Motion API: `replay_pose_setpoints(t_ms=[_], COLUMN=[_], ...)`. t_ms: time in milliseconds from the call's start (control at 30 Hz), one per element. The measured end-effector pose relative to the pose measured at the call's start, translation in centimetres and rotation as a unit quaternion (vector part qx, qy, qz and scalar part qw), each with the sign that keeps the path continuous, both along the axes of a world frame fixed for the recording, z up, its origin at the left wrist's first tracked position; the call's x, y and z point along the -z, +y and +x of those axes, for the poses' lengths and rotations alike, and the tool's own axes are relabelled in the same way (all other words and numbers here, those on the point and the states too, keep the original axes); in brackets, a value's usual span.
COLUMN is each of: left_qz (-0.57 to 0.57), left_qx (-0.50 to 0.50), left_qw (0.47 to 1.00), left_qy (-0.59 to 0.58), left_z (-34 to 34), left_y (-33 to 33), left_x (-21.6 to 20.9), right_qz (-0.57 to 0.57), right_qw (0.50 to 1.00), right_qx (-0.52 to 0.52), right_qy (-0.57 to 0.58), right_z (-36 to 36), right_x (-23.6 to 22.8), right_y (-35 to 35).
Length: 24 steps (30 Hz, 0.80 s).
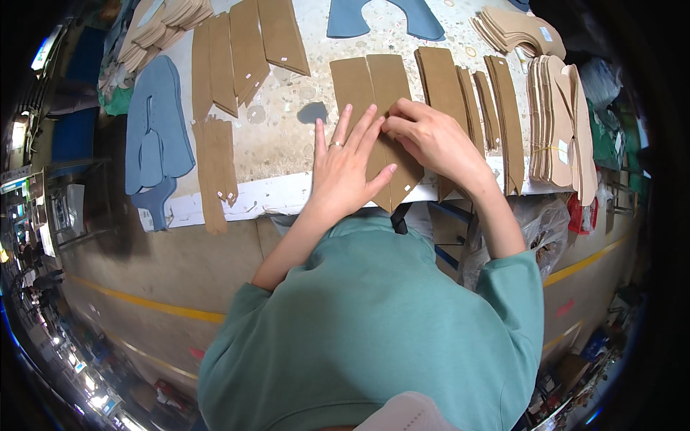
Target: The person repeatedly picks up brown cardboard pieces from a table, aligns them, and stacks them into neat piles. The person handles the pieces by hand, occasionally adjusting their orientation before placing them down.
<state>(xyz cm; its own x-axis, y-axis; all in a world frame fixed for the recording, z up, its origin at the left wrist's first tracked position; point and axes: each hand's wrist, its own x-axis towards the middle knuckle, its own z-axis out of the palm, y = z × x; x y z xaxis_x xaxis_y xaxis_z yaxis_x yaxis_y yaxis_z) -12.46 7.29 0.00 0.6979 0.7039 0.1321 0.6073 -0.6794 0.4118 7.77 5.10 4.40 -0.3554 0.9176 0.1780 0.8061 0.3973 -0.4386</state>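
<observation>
Two brown shaped fabric panels lie side by side at the table's front edge, a left panel (350, 80) and a right panel (392, 77), with pointed lower ends. My left hand (341, 171) rests on the left panel, fingers stretched and spread, a ring on one finger. Over the right panel, close to the seam between the two, my right hand (435, 141) is closed with thumb and fingers pinched together. What sits in that pinch is too small and covered to make out. A small white label (407, 187) shows near the right panel's lower tip.
Stacks of brown strips (440, 79) lie to the right, beside a tied beige bundle (553, 122). More brown pieces (248, 50) and blue-grey pieces (162, 108) are at the left. A dark grey patch (312, 113) marks the white table (266, 154). A clear plastic bag (539, 230) hangs below.
</observation>
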Motion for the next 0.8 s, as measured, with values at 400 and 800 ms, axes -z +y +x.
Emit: replay_pose_setpoints(t_ms=[400, 800], left_qz=[0.007, 0.007], left_qx=[-0.005, -0.004], left_qw=[0.999, 1.0], left_qy=[0.034, 0.029], left_z=[0.1, 0.1], left_y=[-0.5, -0.5], left_x=[0.0, 0.1], right_qz=[0.004, 0.009], right_qw=[0.998, 0.999], right_qx=[-0.041, -0.028], right_qy=[-0.038, -0.038], right_z=[1.0, 1.0], right_x=[-0.1, 0.3], right_y=[-0.8, -1.1])
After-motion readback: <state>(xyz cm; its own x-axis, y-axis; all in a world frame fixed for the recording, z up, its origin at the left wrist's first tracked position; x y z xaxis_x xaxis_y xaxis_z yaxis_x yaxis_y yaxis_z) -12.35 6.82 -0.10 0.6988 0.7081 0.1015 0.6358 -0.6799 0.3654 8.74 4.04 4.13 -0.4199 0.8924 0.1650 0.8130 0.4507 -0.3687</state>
